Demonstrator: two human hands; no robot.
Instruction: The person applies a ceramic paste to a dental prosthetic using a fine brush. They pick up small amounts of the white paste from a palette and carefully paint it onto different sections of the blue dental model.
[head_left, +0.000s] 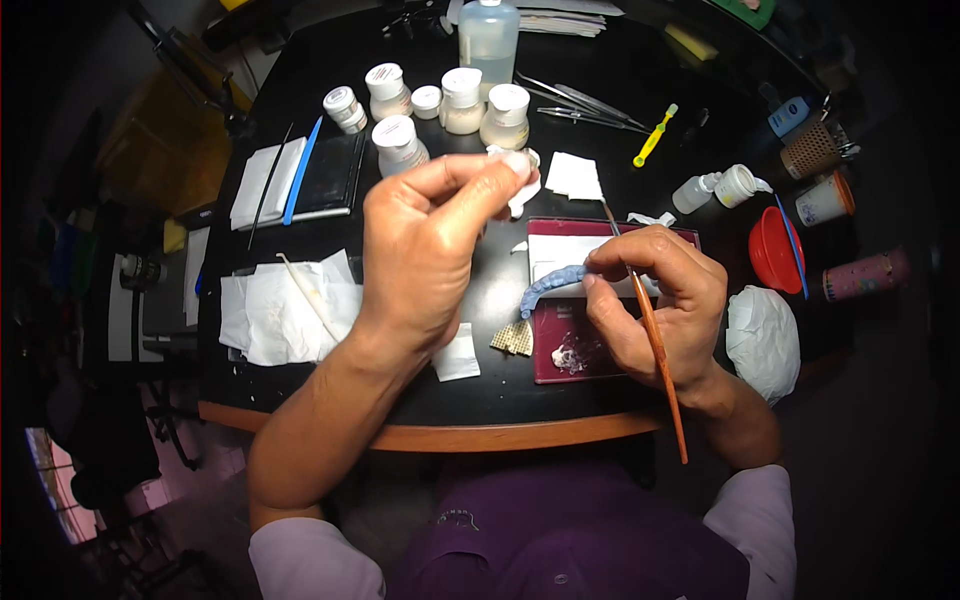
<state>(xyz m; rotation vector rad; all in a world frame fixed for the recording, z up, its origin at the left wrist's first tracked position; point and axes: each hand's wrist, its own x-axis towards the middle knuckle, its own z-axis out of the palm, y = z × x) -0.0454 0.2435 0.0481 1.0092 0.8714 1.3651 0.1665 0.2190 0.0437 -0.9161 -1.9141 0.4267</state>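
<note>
My left hand (pixel 425 225) is raised over the middle of the table, its thumb and forefinger pinched on a crumpled white tissue (pixel 524 197). My right hand (pixel 668 300) holds two things. A curved blue dental arch piece with tooth shapes (pixel 550 284) is pinched between thumb and forefinger, and a thin brush with a reddish wooden handle (pixel 662 362) lies across the fingers, tip up. Beneath that hand is a dark red mixing palette (pixel 545 370) with a smear of white paste (pixel 566 358). Beside it sits a small perforated honeycomb tray (pixel 512 338).
White-lidded jars (pixel 463 105) and a translucent bottle (pixel 488 40) stand at the back, near metal tweezers (pixel 590 105). Folded tissues with a pale thin tool (pixel 270 315) lie at left. On the right are a red bowl (pixel 775 250) and a white wrapped bundle (pixel 762 345).
</note>
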